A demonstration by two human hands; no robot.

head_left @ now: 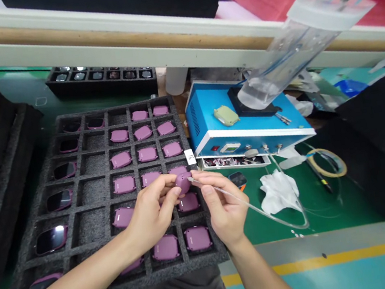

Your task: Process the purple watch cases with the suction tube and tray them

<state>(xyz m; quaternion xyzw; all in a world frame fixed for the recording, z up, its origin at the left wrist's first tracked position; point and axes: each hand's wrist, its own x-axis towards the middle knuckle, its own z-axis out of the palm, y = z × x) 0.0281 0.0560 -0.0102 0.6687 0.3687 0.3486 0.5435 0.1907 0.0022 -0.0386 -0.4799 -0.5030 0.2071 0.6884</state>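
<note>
My left hand (154, 208) pinches a purple watch case (184, 183) above the foam tray. My right hand (225, 202) holds a thin nozzle (191, 179) joined to a clear tube (260, 209), its tip at the case. Whether the tip touches the case I cannot tell. Below both hands lies the dark grey foam tray (98, 228), its compartments holding several purple watch cases (166, 247). Down its left side sit cases with dark glossy screens (51, 239). Part of the tray is hidden behind my left hand and forearm.
Right of the tray stands a blue machine (205, 109) carrying a pale green watch case (226, 115) and a tilted clear cylinder (274, 64). Crumpled white tissue (279, 189) and a tape roll (339, 161) lie beyond. More foam trays (0, 144) are stacked at left. A shelf edge (127, 48) crosses the back.
</note>
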